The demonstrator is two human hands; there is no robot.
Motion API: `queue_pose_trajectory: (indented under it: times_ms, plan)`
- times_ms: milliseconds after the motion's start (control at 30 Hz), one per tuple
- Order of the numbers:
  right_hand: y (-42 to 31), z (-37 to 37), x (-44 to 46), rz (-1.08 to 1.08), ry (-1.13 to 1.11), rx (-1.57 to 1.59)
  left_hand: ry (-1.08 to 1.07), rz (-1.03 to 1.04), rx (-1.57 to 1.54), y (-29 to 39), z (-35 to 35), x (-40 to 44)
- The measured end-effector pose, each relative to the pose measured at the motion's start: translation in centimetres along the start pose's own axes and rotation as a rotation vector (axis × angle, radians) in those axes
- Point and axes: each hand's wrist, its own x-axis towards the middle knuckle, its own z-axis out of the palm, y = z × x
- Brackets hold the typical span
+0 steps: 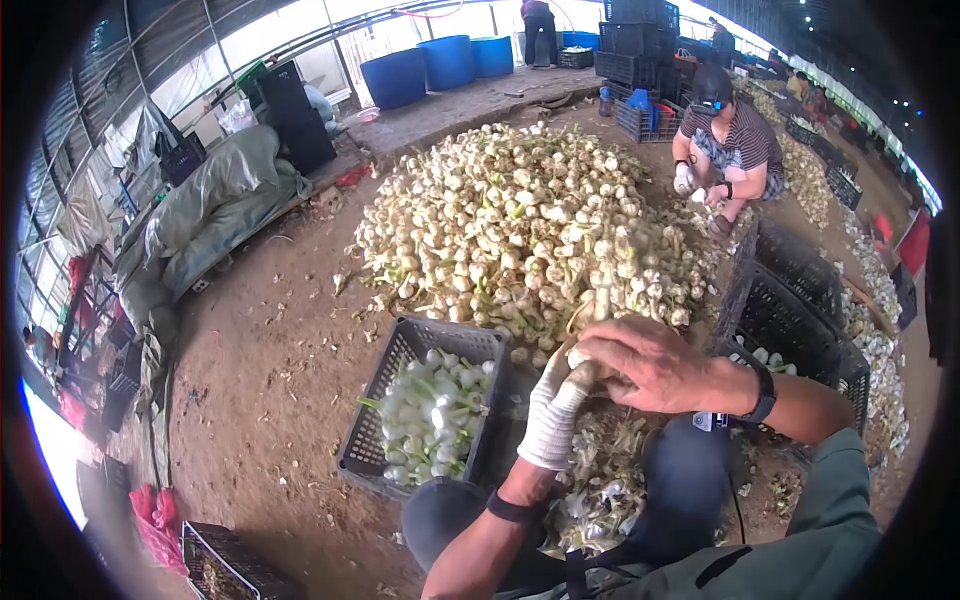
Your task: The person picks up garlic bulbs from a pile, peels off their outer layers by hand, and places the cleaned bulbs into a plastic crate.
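My left hand (553, 412), in a white knitted glove, is closed around a garlic bulb (577, 358) in front of the pile. Bent over the same bulb, the fingers of my right hand (650, 368) are bare and pressed against it; they partly hide it. Left of my hands stands a black plastic crate (352, 440) holding many peeled white garlic bulbs (435, 415), some with green stems. Beyond my hands rises a large heap of unpeeled garlic (510, 225). Loose garlic skins (600, 500) lie on the ground between my knees.
Black crates (795, 290) stand to my right, one with white bulbs. A co-worker (730, 150) crouches at the heap's far right. Blue tubs (445, 63) line the back, and a tarp-covered stack (220, 190) is at left. Another crate (215, 565) sits at lower left.
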Motion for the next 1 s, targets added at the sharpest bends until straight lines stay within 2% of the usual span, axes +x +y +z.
queue_pose_trajectory:
  times_ms: [200,300,333,400,433,467,600,667,733,800,833,933,1000]
  plan:
    - [1.2,-1.0,-0.6,-0.022,-0.01,0.03,0.078,-0.006,-0.073,0.3,1.9,0.8]
    - [1.6,-0.6,-0.9,0.086,0.251,0.147,0.181,0.031,-0.113,1.2,1.5,1.0]
    - [1.5,-0.7,-1.5,0.324,0.288,0.297,0.188,0.026,-0.11,1.1,1.5,1.1]
    - [1.8,-1.1,-1.4,0.693,0.151,0.593,0.13,0.14,0.031,0.7,1.8,1.3]
    - [1.7,-1.1,-1.0,0.748,0.162,0.694,0.119,0.189,0.045,0.1,2.1,1.4]
    - [1.8,-0.9,-1.2,0.752,0.167,0.696,0.109,0.262,0.112,-0.6,2.5,1.4]
    - [1.8,-0.1,-1.8,0.755,0.193,0.769,0.113,0.215,0.2,-1.4,3.5,1.1]
    - [1.5,-1.8,-1.6,0.833,0.061,0.671,0.103,0.225,0.274,-1.8,3.7,1.5]
    - [2.5,-1.9,-2.5,0.809,0.057,0.682,0.087,0.22,0.28,-2.0,4.5,1.7]
    - [2.6,-2.4,-2.9,0.881,0.083,0.804,0.114,0.315,0.394,-3.1,5.2,2.4]
    - [3.0,-2.2,-3.3,0.87,0.134,0.796,0.14,0.347,0.498,-3.4,5.5,2.5]
    - [3.7,-2.8,-4.4,0.942,0.1,0.754,0.169,0.456,0.664,-4.5,6.4,3.0]
    - [4.1,-3.0,-5.4,0.948,0.103,0.761,0.168,0.418,0.644,-4.7,7.3,3.0]
